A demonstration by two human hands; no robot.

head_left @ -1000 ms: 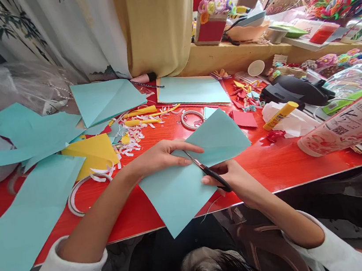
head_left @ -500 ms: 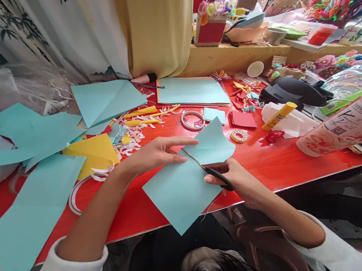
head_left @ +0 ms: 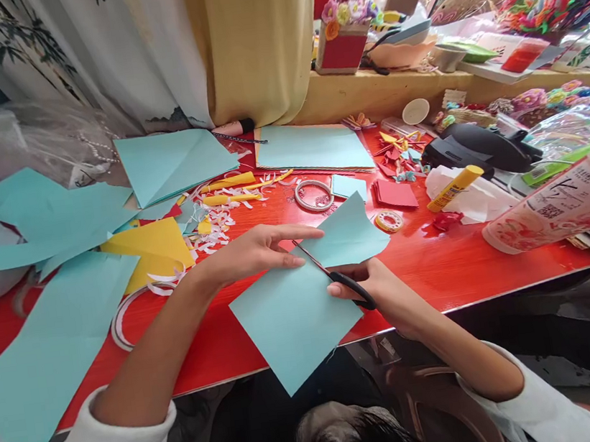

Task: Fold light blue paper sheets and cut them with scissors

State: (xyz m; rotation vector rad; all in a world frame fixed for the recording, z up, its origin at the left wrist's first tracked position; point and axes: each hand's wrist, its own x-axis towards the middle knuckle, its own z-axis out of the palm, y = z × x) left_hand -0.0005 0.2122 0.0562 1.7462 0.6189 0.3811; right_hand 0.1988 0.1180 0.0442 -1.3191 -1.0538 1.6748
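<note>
A light blue sheet of paper (head_left: 297,322) lies tilted at the red table's front edge, its near corner jutting past it. My right hand (head_left: 372,287) is closed around the black handles of a pair of scissors (head_left: 351,287). Their blades run up and left along a cut line, between the lower sheet and an upper blue flap (head_left: 348,236). My left hand (head_left: 266,248) grips the paper at the cut's far end, index finger on the flap, thumb on the lower sheet, the blade tip between them. Its other fingers are hidden.
Blue sheets (head_left: 60,339) and a yellow sheet (head_left: 155,250) lie left. Behind are paper stacks (head_left: 312,148), white shreds (head_left: 214,228) and a tape roll (head_left: 314,195). A glue stick (head_left: 455,189) and large cup (head_left: 559,204) stand right.
The lower sheet's near corner has shifted slightly down and left, and the upper flap a little right. The scissors and my right hand have moved slightly left.
</note>
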